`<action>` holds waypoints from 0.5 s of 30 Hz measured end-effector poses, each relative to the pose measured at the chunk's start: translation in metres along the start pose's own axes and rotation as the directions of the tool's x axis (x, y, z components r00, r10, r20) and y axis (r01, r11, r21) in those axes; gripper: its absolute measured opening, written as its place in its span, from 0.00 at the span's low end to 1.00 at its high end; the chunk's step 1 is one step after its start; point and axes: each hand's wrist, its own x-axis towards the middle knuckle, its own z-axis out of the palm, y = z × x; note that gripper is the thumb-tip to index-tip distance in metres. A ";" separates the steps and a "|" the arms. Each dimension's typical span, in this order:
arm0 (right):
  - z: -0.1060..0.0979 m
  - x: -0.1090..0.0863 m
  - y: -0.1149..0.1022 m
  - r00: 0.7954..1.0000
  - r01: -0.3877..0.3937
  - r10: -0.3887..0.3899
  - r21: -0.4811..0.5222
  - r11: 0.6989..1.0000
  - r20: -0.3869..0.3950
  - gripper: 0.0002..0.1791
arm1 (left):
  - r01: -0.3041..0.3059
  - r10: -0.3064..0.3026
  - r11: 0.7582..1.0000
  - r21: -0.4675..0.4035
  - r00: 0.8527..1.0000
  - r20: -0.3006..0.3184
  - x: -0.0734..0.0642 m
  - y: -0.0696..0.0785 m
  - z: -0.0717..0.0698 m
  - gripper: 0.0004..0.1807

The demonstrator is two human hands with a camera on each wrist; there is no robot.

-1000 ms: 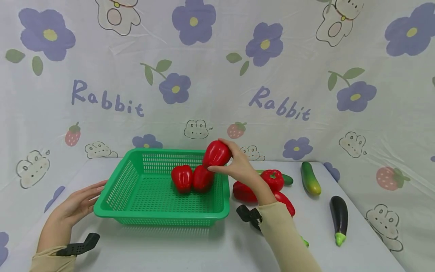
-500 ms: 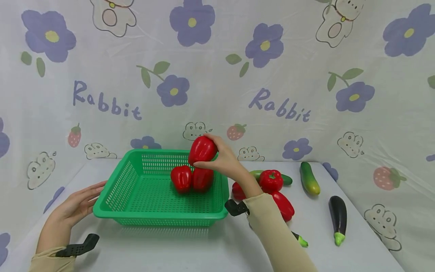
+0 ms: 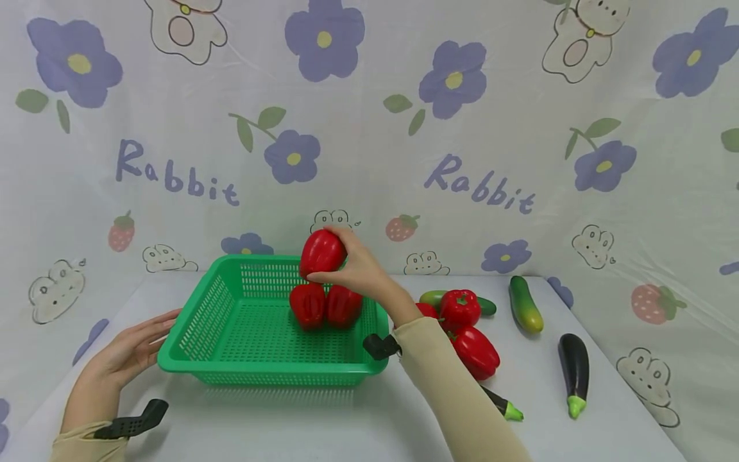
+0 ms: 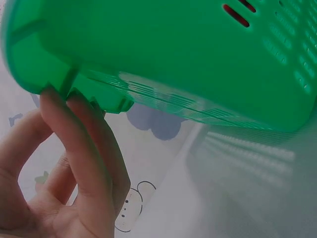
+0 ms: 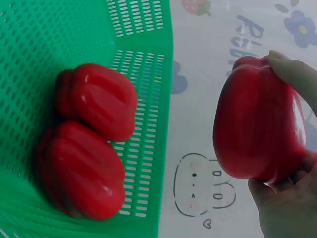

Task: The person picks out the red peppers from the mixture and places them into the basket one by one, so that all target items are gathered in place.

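Note:
My right hand (image 3: 362,273) grips a red bell pepper (image 3: 322,252) between thumb and fingers, raised over the back of the green plastic basket (image 3: 271,367). In the right wrist view this bell pepper (image 5: 257,119) shows large, its ends between thumb and fingers. Two more red bell peppers lie side by side in the basket: one on the left (image 3: 308,306), one on the right (image 3: 344,308). My left hand (image 3: 129,350) is at the basket's left side with fingers extended. Its fingertips (image 4: 52,96) touch the rim in the left wrist view.
Right of the basket lie several red bell peppers (image 3: 476,353), partly behind my right forearm, with a cucumber (image 3: 487,306) behind them. Another cucumber (image 3: 525,305) and an eggplant (image 3: 574,372) lie farther right. A second eggplant (image 3: 508,406) shows below the sleeve. A patterned cloth hangs behind.
My right hand has carried the bell pepper leftward, from the basket's back right corner to above the left pepper. My left hand has stayed at the rim.

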 end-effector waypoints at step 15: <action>0.020 -0.006 0.000 0.998 -0.014 0.016 -0.044 0.999 0.052 0.50 | -0.087 0.086 0.996 0.004 0.994 0.064 -0.021 -0.019 0.008 0.20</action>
